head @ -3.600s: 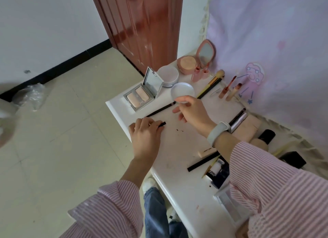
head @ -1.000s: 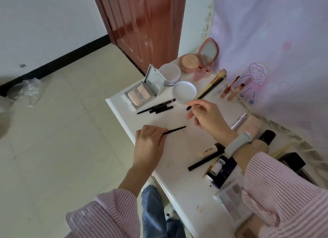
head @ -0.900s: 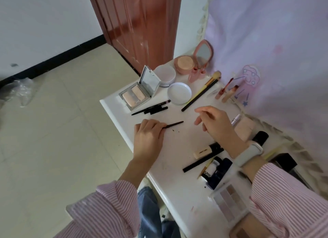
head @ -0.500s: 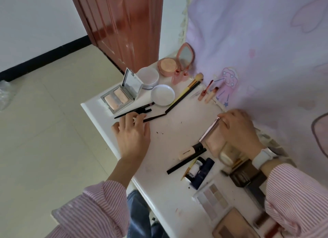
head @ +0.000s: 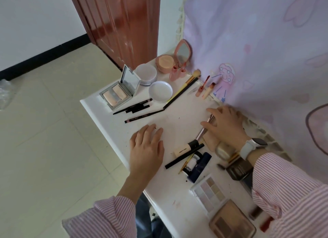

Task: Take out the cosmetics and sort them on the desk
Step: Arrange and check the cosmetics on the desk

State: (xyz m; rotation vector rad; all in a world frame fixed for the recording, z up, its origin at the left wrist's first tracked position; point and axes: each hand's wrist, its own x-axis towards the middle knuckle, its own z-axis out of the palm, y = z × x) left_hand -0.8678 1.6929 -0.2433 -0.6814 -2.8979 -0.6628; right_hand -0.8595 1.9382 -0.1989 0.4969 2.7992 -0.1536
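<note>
Cosmetics are spread over the white desk [head: 99, 110]. Thin black pencils [head: 134, 106] lie in a row beside an open silver compact [head: 116, 94], and one longer pencil [head: 144, 116] lies just below them. My left hand [head: 147, 147] rests flat on the desk below the pencils, fingers relaxed and holding nothing. By the curtain, my right hand [head: 226, 125] holds a slim silver-pink pen [head: 200, 134] between thumb and fingers, over a beige compact [head: 210, 142] that it partly hides.
At the back stand a white jar [head: 146, 74], its lid [head: 160, 91], a pink mirror compact [head: 166, 63], brushes [head: 185, 87] and lip glosses [head: 204, 87]. Nearer me lie a concealer tube [head: 185, 149], a dark blue bottle [head: 201, 165] and eyeshadow palettes [head: 209, 193]. The desk's left edge drops to tiled floor.
My left hand put its black pencil down by the other pencils and drew back flat onto the desk. My right hand moved right to the curtain side and took the silver-pink pen.
</note>
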